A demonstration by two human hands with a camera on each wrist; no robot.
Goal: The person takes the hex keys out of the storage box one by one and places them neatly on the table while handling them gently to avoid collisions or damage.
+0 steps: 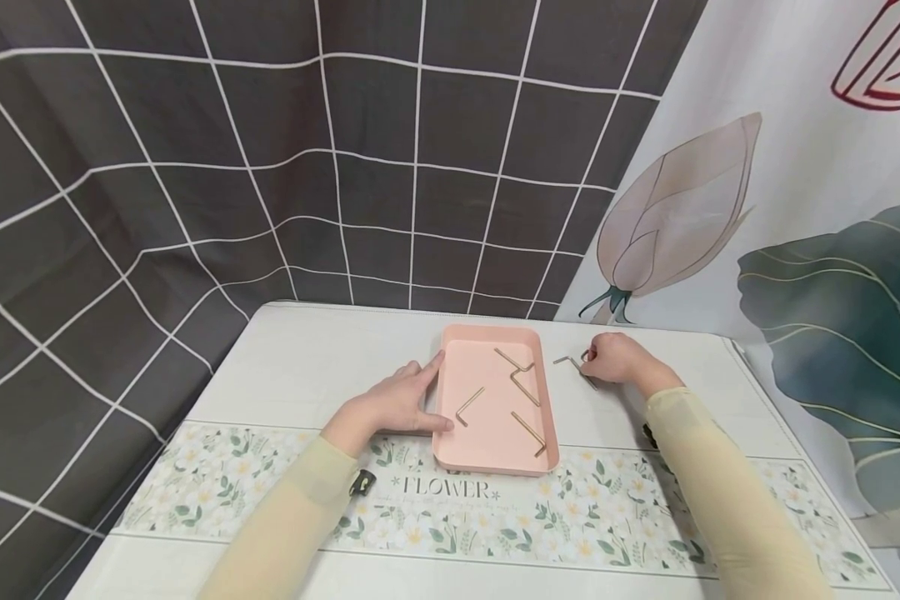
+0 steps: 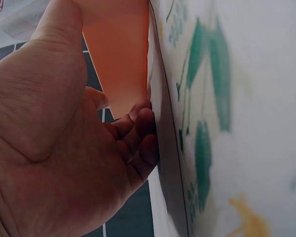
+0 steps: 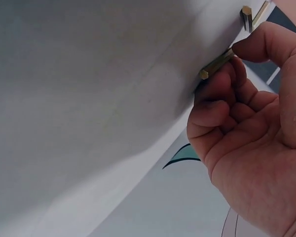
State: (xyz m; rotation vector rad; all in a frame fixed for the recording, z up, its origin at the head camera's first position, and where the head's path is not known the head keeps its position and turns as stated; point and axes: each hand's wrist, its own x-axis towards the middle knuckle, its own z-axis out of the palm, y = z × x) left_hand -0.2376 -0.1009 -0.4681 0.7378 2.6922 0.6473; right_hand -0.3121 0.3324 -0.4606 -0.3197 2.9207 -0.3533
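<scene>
A shallow pink tray (image 1: 487, 462) lies on the table with several L-shaped hex keys (image 1: 527, 389) spread inside it. My left hand (image 1: 397, 404) holds the tray's left side, thumb over the rim and index finger along the edge. In the left wrist view the tray wall (image 2: 121, 54) shows beyond the thumb, and the other fingers (image 2: 145, 121) are curled low at the tabletop. To the right of the tray, my right hand (image 1: 617, 358) pinches a brass-coloured hex key (image 3: 217, 64) between thumb and fingers. Another hex key (image 1: 567, 360) lies beside those fingertips, partly hidden.
The white table cover (image 1: 330, 358) has a floral band (image 1: 607, 512) and the word FLOWER in front of the tray. A dark grid-patterned curtain (image 1: 375, 192) hangs behind and to the left. On the right hangs a white cloth with a large printed bud (image 1: 675, 208).
</scene>
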